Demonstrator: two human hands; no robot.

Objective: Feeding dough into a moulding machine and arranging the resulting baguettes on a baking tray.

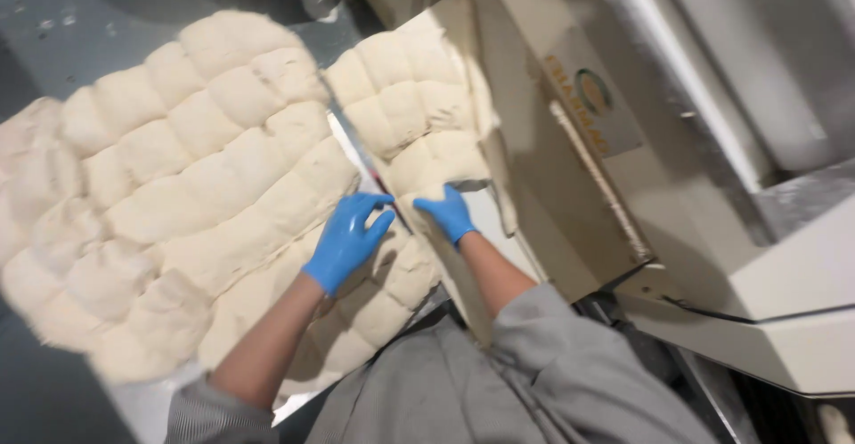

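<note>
Pale, floury dough lies in two quilted slabs on the grey surface [53, 16], split by a narrow cut that runs from the top of the view down toward the person. Taking that cut [352, 146] as the landmark: the large dough slab [178, 186] spreads to its left, the smaller dough slab [410, 114] sits to its right, its far edge resting against the beige machine [570, 141].

Both blue-gloved hands meet at the near end of the cut. The left hand [349, 241] lies flat on the large slab just left of the cut, fingers [370, 208] spread wide and holding nothing. The right hand [448, 215] is just right of the cut, on the near edge of the smaller slab, its fingers curled down onto the dough; whether they pinch it I cannot tell. A thin dark strip shows within the cut by the left fingertips, too blurred to identify.

The cut's long axis points away from the person, between the hands, and each hand is nearest its own slab. The machine crowds the right side; the left side lies open.
</note>
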